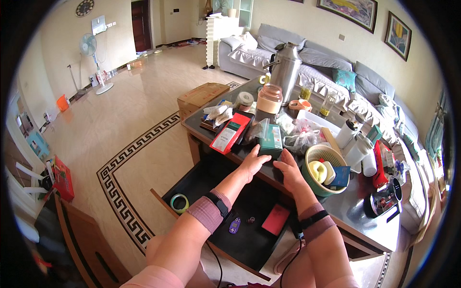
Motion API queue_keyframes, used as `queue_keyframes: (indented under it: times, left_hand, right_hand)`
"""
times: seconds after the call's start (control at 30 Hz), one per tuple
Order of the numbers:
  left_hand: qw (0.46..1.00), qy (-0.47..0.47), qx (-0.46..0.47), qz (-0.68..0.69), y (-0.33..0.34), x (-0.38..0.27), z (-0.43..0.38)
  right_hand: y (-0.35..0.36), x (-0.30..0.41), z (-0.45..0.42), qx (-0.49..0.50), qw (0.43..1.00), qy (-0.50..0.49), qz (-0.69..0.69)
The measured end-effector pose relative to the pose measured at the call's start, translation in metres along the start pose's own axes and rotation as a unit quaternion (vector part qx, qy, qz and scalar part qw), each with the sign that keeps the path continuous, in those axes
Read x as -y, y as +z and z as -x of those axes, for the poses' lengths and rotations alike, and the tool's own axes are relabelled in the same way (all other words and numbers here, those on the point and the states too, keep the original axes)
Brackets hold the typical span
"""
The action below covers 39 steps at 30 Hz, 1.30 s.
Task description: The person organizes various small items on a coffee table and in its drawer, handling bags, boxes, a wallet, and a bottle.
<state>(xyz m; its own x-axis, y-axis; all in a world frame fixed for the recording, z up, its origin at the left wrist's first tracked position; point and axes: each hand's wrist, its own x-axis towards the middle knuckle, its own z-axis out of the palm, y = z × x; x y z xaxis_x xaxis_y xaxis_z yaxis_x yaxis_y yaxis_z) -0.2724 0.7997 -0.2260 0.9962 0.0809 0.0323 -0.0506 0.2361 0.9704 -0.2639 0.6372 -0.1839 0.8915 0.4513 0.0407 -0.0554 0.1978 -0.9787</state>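
A green box (271,142) stands on the cluttered coffee table, near its front edge. My left hand (255,162) is at the box's near left corner, fingers along that side and thumb spread. On the other side, my right hand (288,168) has its fingertips by the near right corner, thumb apart. Whether either hand touches the box is hard to tell. Below my forearms, a pulled-out black drawer (201,187) contains a roll of tape (179,203), a purple handheld device (235,225), a small round item (251,219) and a red booklet (276,219).
Right of my hands sits a green basket (309,169) with fruit. A red packet (230,134), plastic bags (304,135), a glass jar (270,97) and a tall steel flask (287,70) crowd the table. Beyond its left end stands a cardboard box (201,96).
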Motion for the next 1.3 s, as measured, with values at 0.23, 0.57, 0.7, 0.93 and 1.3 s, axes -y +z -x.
queue_keyframes:
  times: [0.23, 0.57, 0.7, 0.93, 1.3]
  left_hand:
    - [0.998, -0.022, 0.044, 0.034, 0.003, -0.014, 0.001]
    - [0.999, -0.002, -0.002, -0.047, 0.023, -0.007, 0.0]
    - [0.985, 0.107, -0.104, -0.092, 0.035, -0.007, -0.008]
    - [0.981, 0.035, -0.186, 0.043, 0.032, -0.015, 0.007]
    - [0.987, -0.148, -0.003, 0.063, 0.015, -0.047, 0.081]
  right_hand:
    - [-0.003, 0.0, -0.003, -0.016, 0.998, 0.054, 0.017]
    - [-0.01, -0.008, -0.011, 0.011, 0.999, 0.023, -0.02]
    - [-0.019, -0.014, -0.016, -0.05, 0.996, 0.047, -0.064]
    - [-0.024, -0.011, 0.005, -0.169, 0.967, 0.138, -0.13]
    - [-0.002, 0.022, 0.084, -0.056, 0.963, 0.23, -0.13]
